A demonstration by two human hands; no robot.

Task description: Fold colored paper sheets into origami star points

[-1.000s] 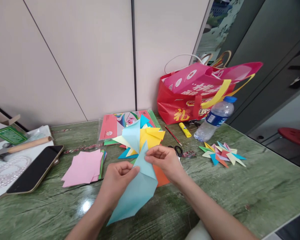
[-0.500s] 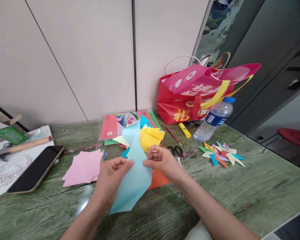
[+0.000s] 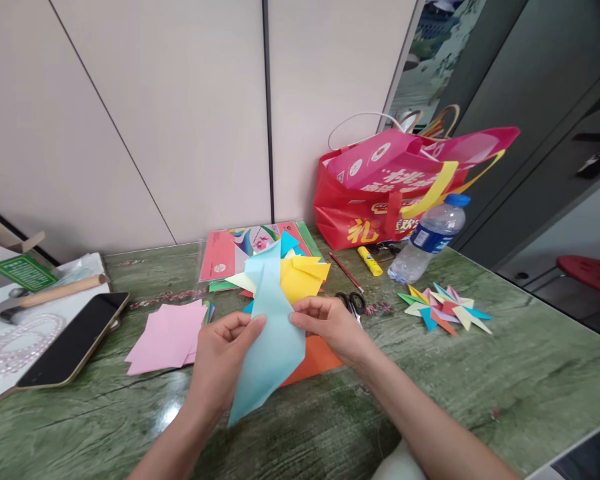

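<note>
A light blue paper (image 3: 273, 347), partly folded, is held up over the table between my two hands. My left hand (image 3: 230, 350) pinches its left edge between thumb and fingers. On the opposite edge, my right hand (image 3: 333, 327) has thumb and fingers closed on the paper. Beneath and behind it show an orange sheet (image 3: 315, 359) and a yellow folded paper (image 3: 300, 277). Pink square sheets (image 3: 167, 335) lie in a stack left of my left hand. Black-handled scissors (image 3: 351, 303) rest behind my right hand, partly hidden.
A star of folded paper (image 3: 445, 307) lies on the green table (image 3: 480, 393) at right. Behind are a bottle (image 3: 427, 240), a red bag (image 3: 380, 190), a glue stick (image 3: 369, 261) and a pencil (image 3: 346, 271). A phone (image 3: 77, 340) and a hammer (image 3: 53, 295) are at left.
The lower part of the light blue paper has swung slightly right and up, narrowing at its bottom tip. My right hand has shifted a little right and down, still gripping the edge.
</note>
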